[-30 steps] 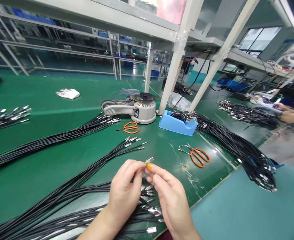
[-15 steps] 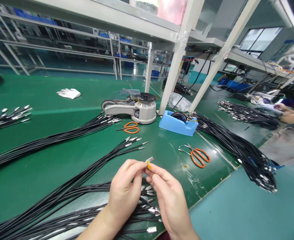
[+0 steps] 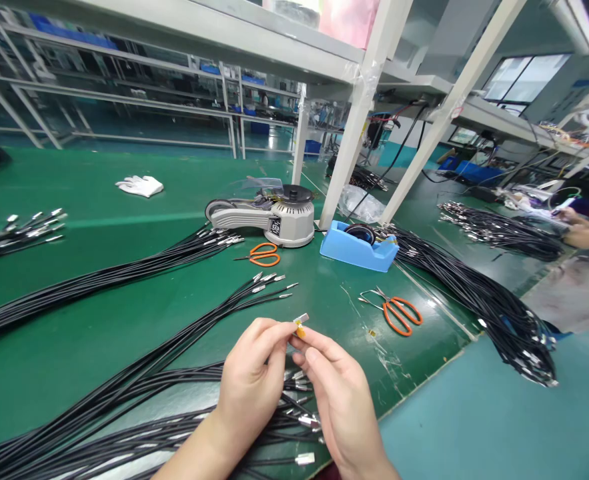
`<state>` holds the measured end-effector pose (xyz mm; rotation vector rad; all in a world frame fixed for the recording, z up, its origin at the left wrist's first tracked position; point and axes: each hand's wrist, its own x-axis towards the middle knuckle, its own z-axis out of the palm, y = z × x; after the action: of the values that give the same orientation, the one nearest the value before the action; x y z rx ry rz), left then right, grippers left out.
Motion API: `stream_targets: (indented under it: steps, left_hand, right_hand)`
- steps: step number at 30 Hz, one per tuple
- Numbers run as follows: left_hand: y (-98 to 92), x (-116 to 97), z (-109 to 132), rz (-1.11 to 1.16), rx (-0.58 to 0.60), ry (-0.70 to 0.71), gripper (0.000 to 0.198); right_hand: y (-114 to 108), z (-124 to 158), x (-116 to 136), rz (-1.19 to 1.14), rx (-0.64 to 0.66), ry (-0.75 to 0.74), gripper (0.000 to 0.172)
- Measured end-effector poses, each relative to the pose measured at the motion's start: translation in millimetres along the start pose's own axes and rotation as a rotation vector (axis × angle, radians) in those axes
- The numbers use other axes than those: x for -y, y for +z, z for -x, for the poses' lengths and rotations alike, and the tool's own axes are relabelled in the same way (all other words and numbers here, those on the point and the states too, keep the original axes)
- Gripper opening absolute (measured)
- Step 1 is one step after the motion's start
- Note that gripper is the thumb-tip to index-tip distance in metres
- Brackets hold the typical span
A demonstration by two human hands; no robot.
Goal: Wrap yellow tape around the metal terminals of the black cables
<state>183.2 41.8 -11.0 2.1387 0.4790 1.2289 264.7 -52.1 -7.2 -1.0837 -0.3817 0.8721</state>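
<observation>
My left hand (image 3: 255, 370) and my right hand (image 3: 339, 390) meet at the front middle of the bench, fingertips pinched together. Between them a metal cable connector (image 3: 301, 318) points up and to the right, with a bit of amber tape (image 3: 301, 331) at its base. The left thumb and forefinger close on the connector's base, while the right fingertips pinch the tape. The rest of that cable is hidden by my hands. Below and to the left lie black cables (image 3: 174, 380) with silver connector ends, partly under my left forearm.
Orange-handled scissors (image 3: 402, 315) lie to the right, another pair (image 3: 263, 255) further back. A grey tape dispenser (image 3: 289, 223) and a blue tape holder (image 3: 357, 250) stand behind. Cable bundles (image 3: 454, 280) lie right, a white glove (image 3: 140, 186) back left. A co-worker's arm (image 3: 587, 233) shows far right.
My hands keep nearly the same pose, with the fingers still at the connector and tape. The whole view has shifted very slightly.
</observation>
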Motion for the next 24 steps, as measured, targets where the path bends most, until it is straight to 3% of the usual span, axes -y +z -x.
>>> stream_targets:
  steps: [7,18,21,24]
  left_hand:
    - [-0.5,1.3,1.4,-0.07,0.027,0.037,0.036]
    - [-3.5,0.1,-4.9,-0.15,-0.012,-0.043,0.018]
    - [-4.3,0.0,-4.7,-0.175,-0.03,-0.019,0.018]
    - [-3.7,-1.3,-3.2,-0.211,-0.024,0.031,0.019]
  right_hand:
    - [1.1,0.6,0.5,-0.003,0.005,0.003,0.026]
    - [0.8,7.5,-5.7,-0.05,0.029,0.032,0.036]
    - [0.6,6.2,-4.0,-0.045,-0.009,0.052,0.038]
    - [2.2,-0.2,0.2,0.088,-0.099,-0.029,0.033]
